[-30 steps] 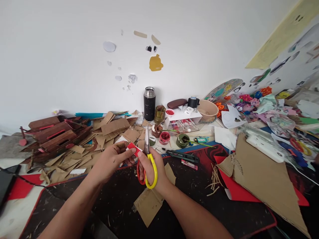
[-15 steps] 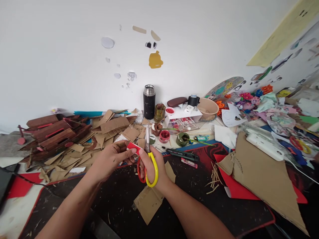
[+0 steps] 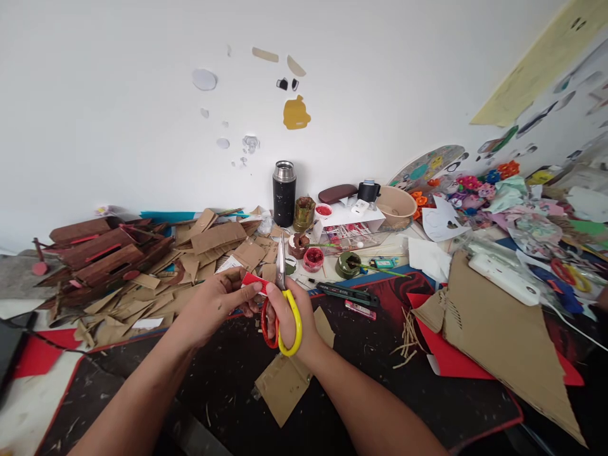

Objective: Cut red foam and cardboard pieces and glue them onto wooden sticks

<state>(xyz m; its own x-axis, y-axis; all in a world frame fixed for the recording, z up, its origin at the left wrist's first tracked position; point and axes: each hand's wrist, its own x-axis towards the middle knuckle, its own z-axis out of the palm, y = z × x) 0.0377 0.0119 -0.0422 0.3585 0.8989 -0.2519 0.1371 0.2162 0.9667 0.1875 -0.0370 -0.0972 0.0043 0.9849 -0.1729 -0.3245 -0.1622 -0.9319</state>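
Note:
Between the thumb and fingers of my left hand is a small strip of red paper. My right hand has scissors with one yellow and one red handle loop, their metal blades pointing up and away from me. My right thumb meets the strip's right end, close to the blades. Both hands are closed and nearly touch above the dark desk mat. Below them lies a piece of brown cardboard, partly hidden by my right wrist.
Cardboard scraps and a brown cardboard model fill the left. Behind my hands stand a black flask and open paint jars. A utility knife lies right of them. A large cardboard sheet covers red paper at right.
Almost nothing differs. Both hands hold the same pose with the red paper strip and the scissors; the whole view has shifted very slightly.

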